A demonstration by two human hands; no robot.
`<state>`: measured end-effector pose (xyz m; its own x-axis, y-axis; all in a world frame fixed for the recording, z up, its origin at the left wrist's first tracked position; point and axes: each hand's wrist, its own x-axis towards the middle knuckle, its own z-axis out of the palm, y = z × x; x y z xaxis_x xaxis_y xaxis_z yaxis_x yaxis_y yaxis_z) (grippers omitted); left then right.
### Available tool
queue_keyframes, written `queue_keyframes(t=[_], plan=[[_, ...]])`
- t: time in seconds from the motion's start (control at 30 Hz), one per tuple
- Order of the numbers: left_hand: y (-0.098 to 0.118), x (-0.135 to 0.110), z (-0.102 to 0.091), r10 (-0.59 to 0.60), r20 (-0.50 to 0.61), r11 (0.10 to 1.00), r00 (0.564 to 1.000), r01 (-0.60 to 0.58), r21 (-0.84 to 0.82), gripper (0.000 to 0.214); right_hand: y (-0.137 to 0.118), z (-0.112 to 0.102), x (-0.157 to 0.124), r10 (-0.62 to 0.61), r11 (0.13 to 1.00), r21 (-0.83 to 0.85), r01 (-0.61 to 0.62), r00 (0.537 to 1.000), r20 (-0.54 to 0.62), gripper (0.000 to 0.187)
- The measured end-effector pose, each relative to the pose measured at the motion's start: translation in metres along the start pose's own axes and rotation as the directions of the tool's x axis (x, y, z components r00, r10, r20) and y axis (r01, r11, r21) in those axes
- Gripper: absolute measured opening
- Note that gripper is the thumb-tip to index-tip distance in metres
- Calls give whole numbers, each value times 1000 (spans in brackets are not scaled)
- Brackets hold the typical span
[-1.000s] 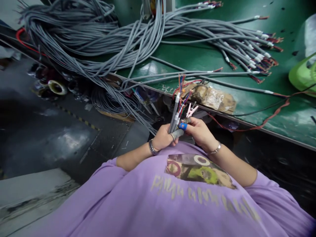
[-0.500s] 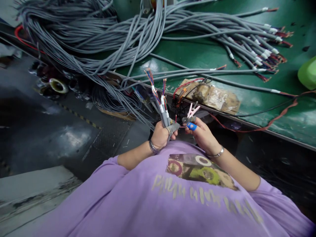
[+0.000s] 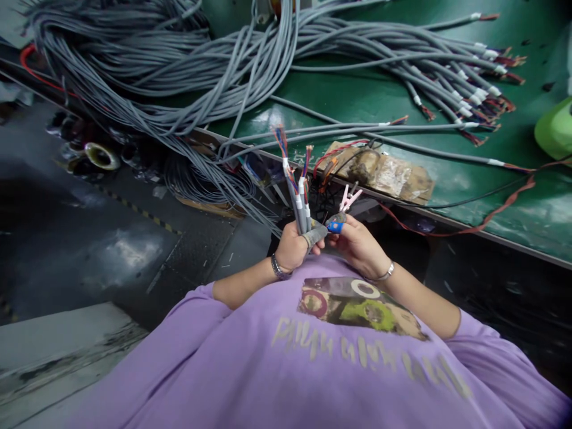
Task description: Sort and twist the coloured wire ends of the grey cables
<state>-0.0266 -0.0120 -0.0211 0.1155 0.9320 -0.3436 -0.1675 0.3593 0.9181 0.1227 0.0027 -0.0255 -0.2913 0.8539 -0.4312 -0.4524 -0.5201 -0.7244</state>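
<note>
My left hand (image 3: 292,245) is closed round a few grey cable ends (image 3: 300,202) that stand upright, their coloured inner wires fanned out at the top. A grey wrap covers its fingertip. My right hand (image 3: 357,243), with a blue wrap on one finger, is closed on a small pink-handled tool (image 3: 348,199) and touches the left hand's fingertip. Both hands are held close to my chest, just below the edge of the green table (image 3: 402,101).
A big heap of grey cables (image 3: 147,65) covers the table's left and hangs over its edge. More cables with stripped coloured ends (image 3: 482,89) lie at the right. A taped brown block (image 3: 384,170) sits near the edge, a green object (image 3: 556,128) at far right. Dark floor is at left.
My right hand moved back in to meet the left hand after drawing apart. The cable ends in the left hand shifted slightly right and stand more upright.
</note>
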Motion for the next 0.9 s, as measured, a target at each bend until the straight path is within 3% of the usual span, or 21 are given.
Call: queue_keyframes(t=[0.13,0.3,0.5,0.63,0.7,0.9], plan=[[1,-1,1,9,0,1000,1000,-9,-6,36,3,4,-3,-7,997,78,7,1000,-6,25],[0,-1,1,-59,141,996,988,50,69,36,3,11,-2,-77,997,17,78,996,-45,24],[2,-1,1,-43,63,999,997,45,-30,38,-5,-6,7,-2,976,213,51,974,-227,28],[2,0,0,-31,12,997,999,31,-73,37,-6,-20,0,129,967,222,-126,992,3,27],[2,0,1,-34,21,997,999,35,-72,37,-6,-21,-5,137,974,171,-152,986,92,29],[0,1,1,-29,80,1000,996,29,3,36,-11,-7,-3,39,994,-107,-31,997,73,35]])
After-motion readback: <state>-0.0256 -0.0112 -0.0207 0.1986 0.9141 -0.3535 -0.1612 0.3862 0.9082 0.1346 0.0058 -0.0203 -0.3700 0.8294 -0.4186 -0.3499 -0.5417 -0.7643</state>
